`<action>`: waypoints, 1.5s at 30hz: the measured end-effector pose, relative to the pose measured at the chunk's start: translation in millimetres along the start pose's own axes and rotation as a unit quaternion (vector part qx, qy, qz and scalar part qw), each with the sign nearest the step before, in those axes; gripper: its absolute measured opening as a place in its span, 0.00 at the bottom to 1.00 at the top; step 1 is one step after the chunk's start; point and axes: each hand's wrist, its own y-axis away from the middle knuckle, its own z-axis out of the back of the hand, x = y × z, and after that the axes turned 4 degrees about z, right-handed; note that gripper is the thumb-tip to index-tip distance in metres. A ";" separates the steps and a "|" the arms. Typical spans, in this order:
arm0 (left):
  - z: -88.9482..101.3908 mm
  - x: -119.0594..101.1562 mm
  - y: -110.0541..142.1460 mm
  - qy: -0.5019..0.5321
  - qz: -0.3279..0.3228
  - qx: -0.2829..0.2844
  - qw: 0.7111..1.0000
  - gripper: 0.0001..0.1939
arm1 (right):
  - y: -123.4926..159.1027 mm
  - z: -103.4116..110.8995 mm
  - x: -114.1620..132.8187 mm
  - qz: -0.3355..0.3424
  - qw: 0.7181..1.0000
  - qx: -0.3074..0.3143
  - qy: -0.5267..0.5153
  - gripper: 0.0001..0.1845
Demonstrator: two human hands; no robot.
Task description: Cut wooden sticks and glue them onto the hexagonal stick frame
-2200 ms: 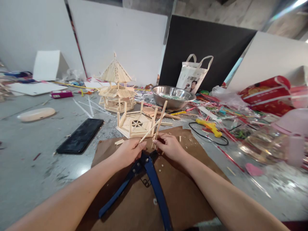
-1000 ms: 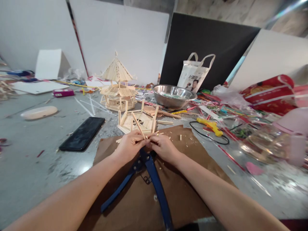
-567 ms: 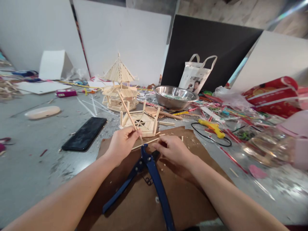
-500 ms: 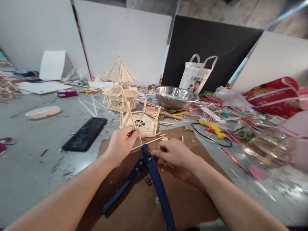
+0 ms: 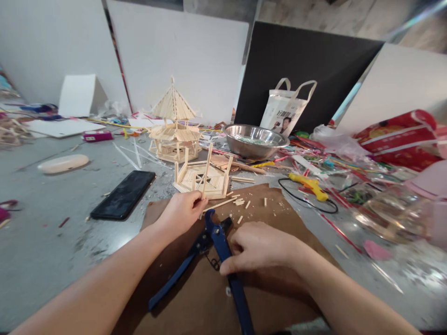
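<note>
My left hand is closed on a thin wooden stick, which stands almost upright above the knuckles. Just right of it is the head of a blue hand cutter, its two handles spread apart. My right hand wraps around the upper part of the cutter's right handle, thumb across it; some fingertips are hidden. Short cut stick pieces lie beyond the cutter on a brown sheet. Behind my left hand sits a small six-sided stick base with upright posts.
A stick pavilion model stands farther back, beside a metal bowl. A black phone lies at left. Toward the right are a yellow glue gun with its cord, scattered strips and a clear bottle.
My right hand has moved toward me and closed on the cutter's handle. The stick in my left hand is steeper and reaches less high. Additional short pieces lie on the sheet.
</note>
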 end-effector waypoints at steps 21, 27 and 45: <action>2.5 2.9 0.0 0.077 0.041 0.004 0.996 0.13 | -15.1 -1.0 -30.2 -0.129 0.973 -0.057 -0.180 0.06; 1.5 1.2 -0.6 0.286 0.057 -0.004 0.957 0.13 | -4.1 24.8 -56.5 -0.064 0.944 -0.077 -0.315 0.09; -15.3 4.4 1.2 0.168 -0.010 0.109 0.980 0.08 | -9.3 18.5 -62.4 0.058 0.608 -0.279 -0.741 0.11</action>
